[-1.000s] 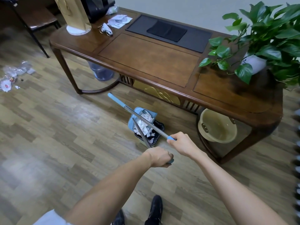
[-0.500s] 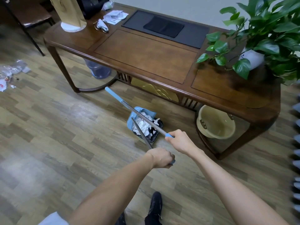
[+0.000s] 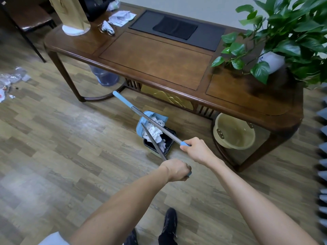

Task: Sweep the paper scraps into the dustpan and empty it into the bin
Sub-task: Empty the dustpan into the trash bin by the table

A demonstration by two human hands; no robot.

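Observation:
A blue dustpan [image 3: 143, 125] sits on the wooden floor just in front of the table, heaped with white paper scraps [image 3: 154, 131]; a black part [image 3: 169, 137] lies at its near edge. My left hand [image 3: 177, 169] is closed on the grey dustpan handle [image 3: 153, 142], which runs down into the pan. My right hand [image 3: 197, 150] grips the longer broom handle [image 3: 141, 113], which crosses over the pan and ends in a blue tip near the table leg. More scraps [image 3: 10, 80] lie on the floor at the far left. A bluish translucent bin [image 3: 106, 77] stands under the table.
A dark wooden table [image 3: 155, 59] spans the view, with a potted plant [image 3: 283, 32] on its right end and papers, glasses and a black mat on top. A beige basin [image 3: 233, 133] sits under its right end. A chair [image 3: 30, 20] stands far left. My shoes [image 3: 169, 225] are below.
Both hands keep the same grips on the two handles. The view has drifted slightly; the dustpan and its load look unmoved.

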